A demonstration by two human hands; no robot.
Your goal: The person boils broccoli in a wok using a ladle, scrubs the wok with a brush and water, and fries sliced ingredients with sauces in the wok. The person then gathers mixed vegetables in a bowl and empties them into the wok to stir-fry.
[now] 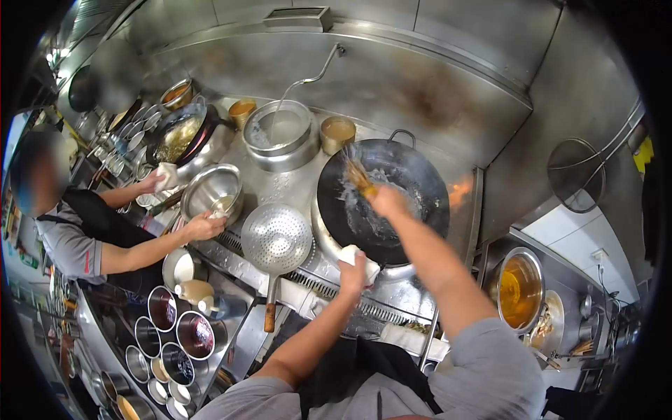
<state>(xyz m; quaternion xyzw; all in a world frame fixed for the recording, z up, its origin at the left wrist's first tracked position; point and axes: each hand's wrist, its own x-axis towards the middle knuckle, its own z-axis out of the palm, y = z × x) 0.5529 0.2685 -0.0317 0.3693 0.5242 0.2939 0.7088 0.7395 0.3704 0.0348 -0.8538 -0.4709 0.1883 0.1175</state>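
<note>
A black wok (428, 175) sits on the burner in front of me, with wet streaks and whitish suds across its inside. My right hand (387, 201) is closed around a bamboo wok brush (360, 178), whose bristles reach into the wok's left side and look blurred. At the wok's near rim, my left hand (354, 276) grips a folded white cloth (350, 256). Left of that hand lies a large perforated strainer (276, 234) with a wooden handle, bowl up.
Flames (458, 192) rise at the wok's right. A co-worker (80, 231) at left holds a cloth and a steel bowl (212, 189). Behind stands a water pot (280, 150) under a tap (308, 80). Oil fills a bowl (519, 288) at right; several sauce pots (162, 308) stand lower left.
</note>
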